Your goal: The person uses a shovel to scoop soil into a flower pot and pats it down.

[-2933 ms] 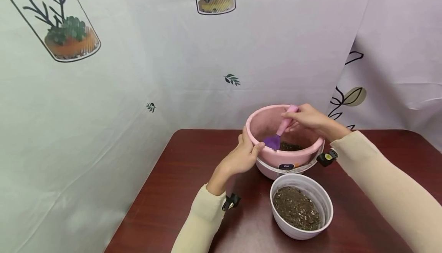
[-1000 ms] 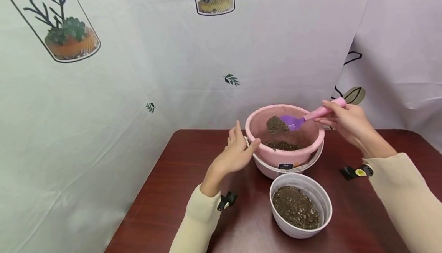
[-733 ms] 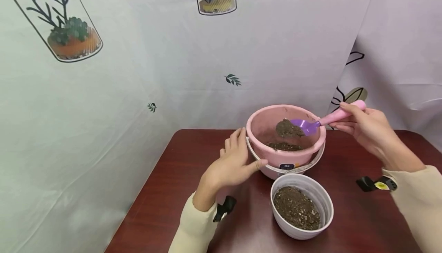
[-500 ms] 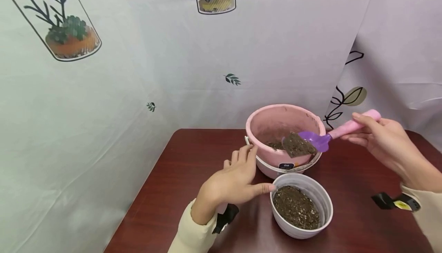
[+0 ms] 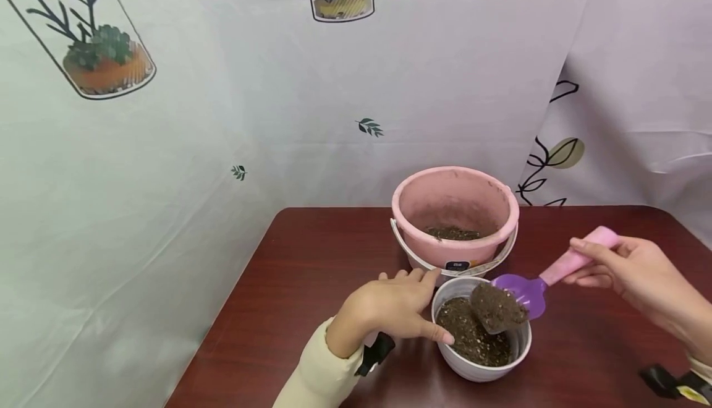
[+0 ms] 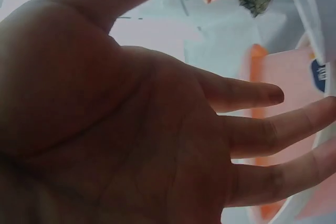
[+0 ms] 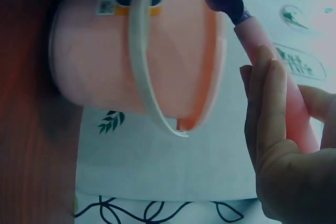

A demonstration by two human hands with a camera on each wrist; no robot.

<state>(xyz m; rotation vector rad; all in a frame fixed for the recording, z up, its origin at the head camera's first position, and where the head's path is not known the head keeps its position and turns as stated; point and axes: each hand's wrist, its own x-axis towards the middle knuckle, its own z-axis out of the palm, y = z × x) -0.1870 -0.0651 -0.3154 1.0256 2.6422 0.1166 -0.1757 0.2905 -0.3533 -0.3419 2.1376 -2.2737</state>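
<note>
My right hand (image 5: 639, 275) pinches the pink handle of a small trowel (image 5: 573, 266) with a purple blade. A heap of dark soil (image 5: 499, 307) lies on the blade, tilted over the white pot (image 5: 483, 373), which has soil in it too. Beside that pot, my left hand (image 5: 392, 306) has its fingers spread and fairly straight, the thumb over the rim; whether it touches the pot I cannot tell. In the left wrist view the palm (image 6: 131, 124) holds nothing. The right wrist view shows fingers (image 7: 270, 108) along the trowel handle (image 7: 252, 35).
Just behind the pot stands a pink bucket (image 5: 419, 240) with soil at its bottom and a white bail handle (image 5: 405, 248) hanging down in front. Both stand on a dark red table (image 5: 311, 259). A printed cloth backdrop (image 5: 278, 86) rises behind and left.
My right hand has scooped soil from the bucket and carried it toward me and down, over the white pot. The left hand has left the bucket's rim and come to the pot's left side.
</note>
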